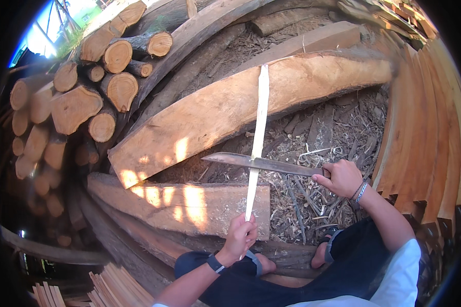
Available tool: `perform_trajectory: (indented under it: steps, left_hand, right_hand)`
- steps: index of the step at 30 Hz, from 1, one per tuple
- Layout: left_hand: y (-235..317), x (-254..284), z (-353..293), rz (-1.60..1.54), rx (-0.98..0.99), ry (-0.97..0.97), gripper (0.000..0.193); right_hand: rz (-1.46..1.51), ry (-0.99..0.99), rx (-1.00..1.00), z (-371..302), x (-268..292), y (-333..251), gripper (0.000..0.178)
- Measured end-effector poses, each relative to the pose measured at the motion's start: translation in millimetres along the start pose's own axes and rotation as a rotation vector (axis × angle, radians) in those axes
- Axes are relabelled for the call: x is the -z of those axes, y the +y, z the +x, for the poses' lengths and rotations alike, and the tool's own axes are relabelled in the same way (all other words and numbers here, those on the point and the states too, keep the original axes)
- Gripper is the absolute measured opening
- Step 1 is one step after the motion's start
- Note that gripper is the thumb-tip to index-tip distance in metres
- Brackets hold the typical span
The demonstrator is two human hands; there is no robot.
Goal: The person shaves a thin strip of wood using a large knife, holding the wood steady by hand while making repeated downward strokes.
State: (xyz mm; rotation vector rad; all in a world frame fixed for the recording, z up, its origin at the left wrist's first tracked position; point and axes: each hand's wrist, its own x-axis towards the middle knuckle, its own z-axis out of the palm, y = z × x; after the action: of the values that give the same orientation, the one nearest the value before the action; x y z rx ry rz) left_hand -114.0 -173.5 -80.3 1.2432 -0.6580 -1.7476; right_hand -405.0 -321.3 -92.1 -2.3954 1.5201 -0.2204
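Observation:
My left hand (239,236) is closed round the near end of a long, pale peeled wooden stick (261,120). The stick points away from me, and its far end lies over a large sawn plank (322,77). In my right hand (342,177) is the handle of a machete (281,166). Its long blade points left and lies across the stick about midway along, where the two appear to touch. Under the stick's near half is a shorter plank (230,197), patched with sunlight.
Cut logs (120,92) are piled at the left, ends facing me. Curved sawn boards (420,128) stand stacked along the right. Wood shavings and bark (338,133) cover the ground between planks. Thin strips (118,286) lie at the lower left. My feet (265,263) rest near the shorter plank.

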Motion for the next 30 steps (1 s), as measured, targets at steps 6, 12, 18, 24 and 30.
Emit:
perform_trajectory:
  steps: [6,12,18,24,30]
  left_hand:
    - [-7,-1,4,0.061,0.005,0.054,0.031]
    - [-13,-5,7,0.164,-0.031,0.126,0.036]
    - [-17,-5,9,0.236,-0.074,0.140,0.035]
    - [-13,-7,7,0.238,-0.049,0.142,0.035]
    - [-14,-2,7,0.243,-0.048,0.134,0.035]
  right_hand:
    - [-0.045,-0.022,0.064,-6,3,6,0.063]
    - [0.006,-0.013,0.040,-6,-2,11,0.065]
    - [-0.052,0.035,0.005,9,-1,14,0.064]
    - [-0.039,-0.025,0.007,9,8,19,0.064]
    - [-0.030,0.022,0.034,5,2,21,0.065]
